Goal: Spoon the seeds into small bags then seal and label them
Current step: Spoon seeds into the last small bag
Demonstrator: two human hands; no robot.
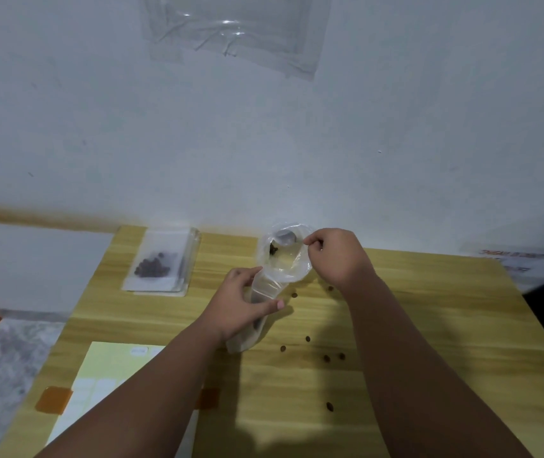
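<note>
Left hand (241, 309) gripping bag (292, 271) body, right hand (336, 256) pinching its open rim, seeds (326, 359) scattered loose on table (455, 325)

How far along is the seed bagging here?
Done: one filled bag lies flat at the table's far left. In hand: the left hand grips an open bag holding a few seeds, while the right hand holds what looks like a spoon in its mouth. Left: loose seeds on the table, sealing, and labels from the label sheet.
</note>
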